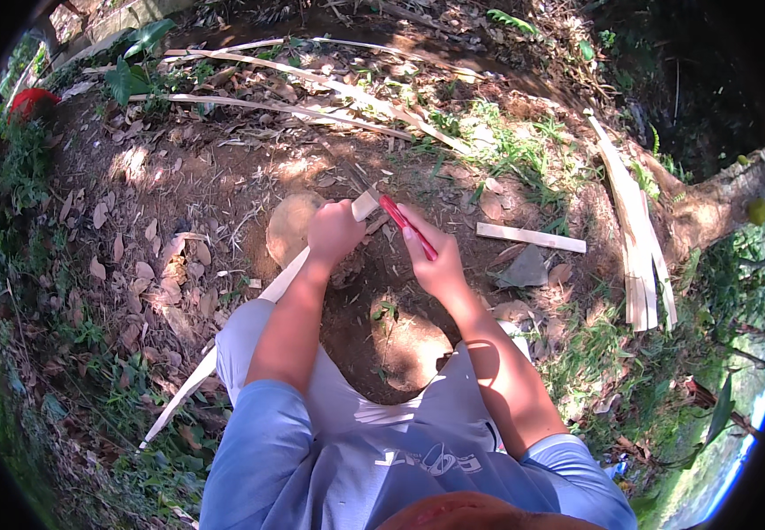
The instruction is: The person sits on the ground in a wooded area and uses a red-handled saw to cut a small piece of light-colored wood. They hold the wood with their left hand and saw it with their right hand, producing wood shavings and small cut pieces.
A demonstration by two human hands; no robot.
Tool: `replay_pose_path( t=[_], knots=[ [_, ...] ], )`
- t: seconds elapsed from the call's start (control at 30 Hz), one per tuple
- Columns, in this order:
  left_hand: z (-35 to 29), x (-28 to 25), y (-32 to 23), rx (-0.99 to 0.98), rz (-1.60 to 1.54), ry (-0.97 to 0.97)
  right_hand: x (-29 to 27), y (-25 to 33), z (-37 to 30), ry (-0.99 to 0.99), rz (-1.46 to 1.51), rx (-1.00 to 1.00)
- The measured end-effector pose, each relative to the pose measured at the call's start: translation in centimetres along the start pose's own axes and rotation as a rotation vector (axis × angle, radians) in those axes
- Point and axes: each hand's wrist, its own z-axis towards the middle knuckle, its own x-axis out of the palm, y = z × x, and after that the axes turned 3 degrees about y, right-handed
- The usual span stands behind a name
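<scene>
Bamboo strip, long, pale and flat (259, 305), runs across my knee over bare dirt, my left hand (333, 231) gripping its top end, right hand (435, 261) closed on the red-handled knife (407, 226); I'd shave away from my fingers.

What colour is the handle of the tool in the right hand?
Red: the tool handle, gripped in the right hand, shows clearly in the head view.
</scene>
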Motion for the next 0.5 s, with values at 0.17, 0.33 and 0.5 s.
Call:
replay_pose_path(
  t=[0.17, 0.33, 0.5],
  knots=[
    [-0.7, -0.4, -0.3, -0.018, -0.009, 0.023, -6.5, 4.8, -11.1, 0.051, -0.179, 0.160],
    [-0.7, 0.4, -0.2, -0.002, 0.009, 0.055, -12.4, 10.8, -17.5, 0.072, -0.256, 0.225],
    [-0.5, 0.9, 0.3, -0.034, -0.017, 0.026, -11.9, 15.1, -13.7, 0.061, -0.280, 0.225]
  ],
)
